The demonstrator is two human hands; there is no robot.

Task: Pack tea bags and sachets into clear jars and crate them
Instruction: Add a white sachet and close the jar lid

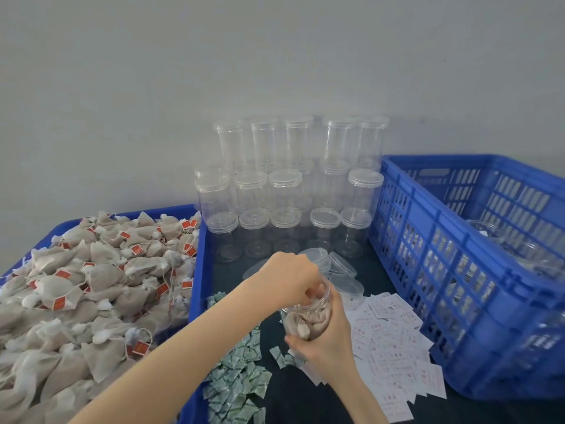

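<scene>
My right hand (328,341) grips a clear open jar (307,319) tilted above the dark table; it holds several beige tea bags. The fingers of my left hand (287,278) reach into the jar's mouth, curled among the tea bags. A big heap of beige tea bags with red tags (91,289) fills the blue tray (198,286) on the left. Green sachets (238,381) lie below the jar, white sachets with red print (391,341) to its right.
Stacked empty clear jars with lids (287,191) stand against the wall behind. Loose clear lids (339,267) lie just beyond my hands. A blue slatted crate (443,270) at the right holds several jars. Dark tabletop (290,399) shows near the front.
</scene>
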